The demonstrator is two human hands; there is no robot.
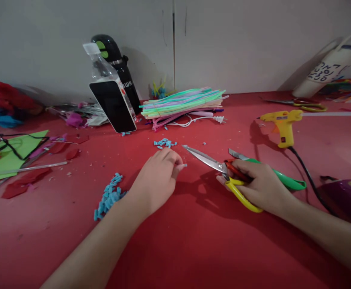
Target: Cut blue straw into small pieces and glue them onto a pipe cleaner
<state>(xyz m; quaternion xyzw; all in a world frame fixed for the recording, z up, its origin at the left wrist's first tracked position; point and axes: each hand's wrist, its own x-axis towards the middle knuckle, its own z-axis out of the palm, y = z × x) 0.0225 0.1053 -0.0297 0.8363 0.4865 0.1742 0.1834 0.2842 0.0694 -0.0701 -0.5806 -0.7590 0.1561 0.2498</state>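
My left hand (159,176) is closed in a pinch over the middle of the red table, with a small light-blue piece (185,165) at its fingertips. In my right hand (258,182) are the scissors (207,159), which have one red and one yellow handle; their blades look closed and point left toward my left hand. Just beyond my left hand lies a small cluster of blue pieces (165,143). A larger pile of blue pieces (109,197) sits left of my left wrist, partly hidden by the forearm.
A green-handled cutter (286,180) lies behind my right hand. Farther right is a yellow glue gun (284,124) with a black cord. At the back are pastel pipe cleaners (184,102), a phone (113,105) leaning on a bottle, and a black flask (127,80). Green paper (27,146) lies left.
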